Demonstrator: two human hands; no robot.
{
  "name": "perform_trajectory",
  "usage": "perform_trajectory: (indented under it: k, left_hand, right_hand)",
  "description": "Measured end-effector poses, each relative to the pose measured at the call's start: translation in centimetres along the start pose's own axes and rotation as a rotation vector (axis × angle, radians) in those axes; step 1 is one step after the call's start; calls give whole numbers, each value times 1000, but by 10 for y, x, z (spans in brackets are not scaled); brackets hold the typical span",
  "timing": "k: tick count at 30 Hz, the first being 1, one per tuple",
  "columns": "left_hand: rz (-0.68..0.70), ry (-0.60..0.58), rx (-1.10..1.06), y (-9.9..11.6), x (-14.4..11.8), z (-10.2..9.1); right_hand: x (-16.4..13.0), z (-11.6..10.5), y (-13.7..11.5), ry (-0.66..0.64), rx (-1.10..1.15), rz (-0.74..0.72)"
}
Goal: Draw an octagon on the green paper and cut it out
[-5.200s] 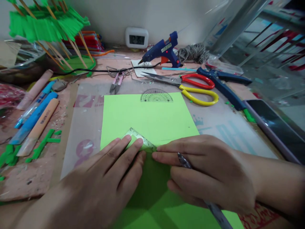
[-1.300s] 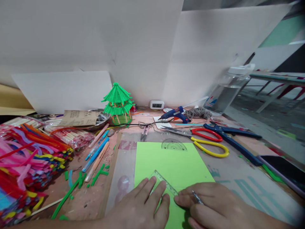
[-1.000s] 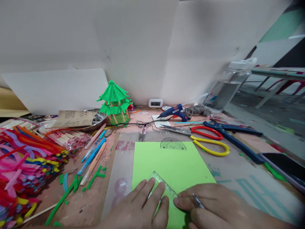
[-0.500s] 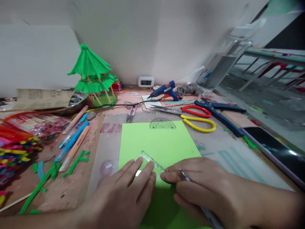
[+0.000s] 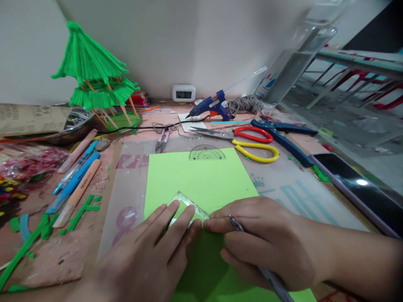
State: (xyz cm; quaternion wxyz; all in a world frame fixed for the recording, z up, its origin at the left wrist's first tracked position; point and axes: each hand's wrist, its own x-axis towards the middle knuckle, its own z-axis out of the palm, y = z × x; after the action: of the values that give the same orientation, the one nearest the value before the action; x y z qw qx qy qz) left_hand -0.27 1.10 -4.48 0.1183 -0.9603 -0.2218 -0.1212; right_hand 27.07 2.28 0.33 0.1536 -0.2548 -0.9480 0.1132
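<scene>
The clear set square (image 5: 188, 206) lay near on the green paper (image 5: 201, 184), pinned flat by the left hand (image 5: 151, 256); the right hand (image 5: 267, 243) gripped a pen (image 5: 234, 222) beside it. Neither had shifted lately; the protractor (image 5: 207, 153) lay beyond on the desk (image 5: 315, 197).

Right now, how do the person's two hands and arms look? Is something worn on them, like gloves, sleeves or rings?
Both the left hand and the right hand are bare, with no gloves. No ring, watch or bracelet shows on either. The right forearm is uncovered as far as the picture's edge, with no sleeve in view. The fingernails are short and unpainted. The left arm is mostly out of frame.
</scene>
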Motion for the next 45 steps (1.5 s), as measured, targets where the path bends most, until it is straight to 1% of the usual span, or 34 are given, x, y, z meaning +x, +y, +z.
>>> perform_trajectory:
  k: [6,11,14,18,23,26,30,33,37,40,45]
  left_hand:
    - [-3,15,12,0,4,-3]
    - [3,26,26,0,5,-6]
    - [-8,20,18,0,4,-6]
    - [-7,2,6,-1,2,-3]
    - [36,-13,24,-3,-5,-1]
    - [24,-32,48,-4,-9,-2]
    - [-3,-33,43,-3,-11,-1]
    - [-31,-29,20,-2,-12,0]
    - [-26,-22,-4,-1,-14,-1]
    - [-18,-40,-10,-1,-12,-3]
    - [-17,-31,-4,-2,-10,-5]
  right_hand:
    - [3,-4,-2,-60,141,91]
    - [2,-5,-1,-77,202,114]
    - [1,-5,0,-67,151,54]
    - [3,-5,0,4,41,-40]
    - [9,-5,0,88,-72,-145]
    - [9,-2,-1,122,-93,-171]
    - [0,8,-5,146,-116,-104]
    - [-8,15,-9,133,-126,-44]
    - [-11,19,-8,119,-65,47]
    - [-8,17,-4,113,-26,39]
    - [-8,17,-3,114,-12,33]
